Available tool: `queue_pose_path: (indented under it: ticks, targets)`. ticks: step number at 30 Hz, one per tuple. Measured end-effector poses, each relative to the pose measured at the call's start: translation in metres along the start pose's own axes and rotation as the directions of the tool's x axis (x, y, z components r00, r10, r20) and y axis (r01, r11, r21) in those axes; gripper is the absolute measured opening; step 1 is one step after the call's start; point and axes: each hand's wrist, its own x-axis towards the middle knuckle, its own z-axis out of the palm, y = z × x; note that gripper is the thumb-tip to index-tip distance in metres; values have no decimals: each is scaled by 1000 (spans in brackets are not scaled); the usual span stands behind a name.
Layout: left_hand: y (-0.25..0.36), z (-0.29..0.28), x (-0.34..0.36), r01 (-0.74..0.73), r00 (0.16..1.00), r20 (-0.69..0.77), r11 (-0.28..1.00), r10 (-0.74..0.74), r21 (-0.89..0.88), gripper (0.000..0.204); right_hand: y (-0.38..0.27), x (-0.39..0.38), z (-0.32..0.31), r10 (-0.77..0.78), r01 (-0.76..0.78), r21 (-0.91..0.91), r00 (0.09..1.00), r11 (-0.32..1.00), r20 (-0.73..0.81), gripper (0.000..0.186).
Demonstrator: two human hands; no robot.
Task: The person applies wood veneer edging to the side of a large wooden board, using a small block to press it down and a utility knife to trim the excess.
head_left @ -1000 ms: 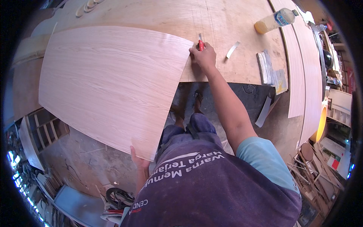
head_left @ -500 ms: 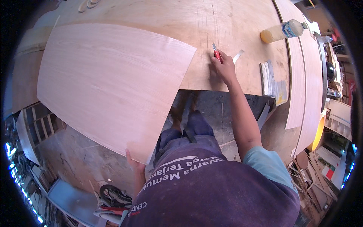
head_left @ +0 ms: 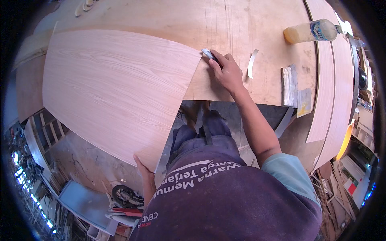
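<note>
A large pale wood-grain panel (head_left: 116,88) lies partly on the workbench, its near part jutting out over the floor. My left hand (head_left: 145,170) grips the panel's near corner, one digit over the top face and the other fingers hidden below. In my right hand (head_left: 228,70) is a utility knife (head_left: 208,54), pinched between thumb and fingers. The blade end is at the panel's far right corner, seemingly touching it. A thin curved offcut strip (head_left: 253,63) rests on the bench just right of this hand.
The plywood workbench (head_left: 265,24) has pencil lines drawn on it. A plastic bottle of yellowish liquid (head_left: 303,32) lies on its side at the right. Nearer are a pale stacked block (head_left: 288,86) and a stained scraper-like plate (head_left: 304,102). Long boards (head_left: 337,84) line the right side.
My right hand has moved left with the knife, from the bare bench to the panel's corner. The strip beside it is now fully visible. My left hand stays on the near corner.
</note>
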Motion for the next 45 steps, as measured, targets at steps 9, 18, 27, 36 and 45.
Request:
queue_pose_path:
  ticks: [9,18,27,36,45]
  targets:
    - [-3,-11,10,60,998,25,998,-60,-21,76,5,1,12,-160,132,-247,983,960,-95,39]
    - [-2,-12,11,78,996,-40,997,-78,-6,79,11,0,21,-227,189,-286,968,939,-106,38]
    - [0,-6,7,99,994,-44,995,-99,-7,81,5,-7,20,-246,223,-231,967,947,-74,35]
    - [-1,-11,11,97,995,41,995,-96,-35,79,-1,-14,19,-150,124,-226,983,966,-104,35]
    - [-5,-15,14,79,994,82,995,-75,-53,80,4,-13,26,-200,177,-226,976,958,-84,34]
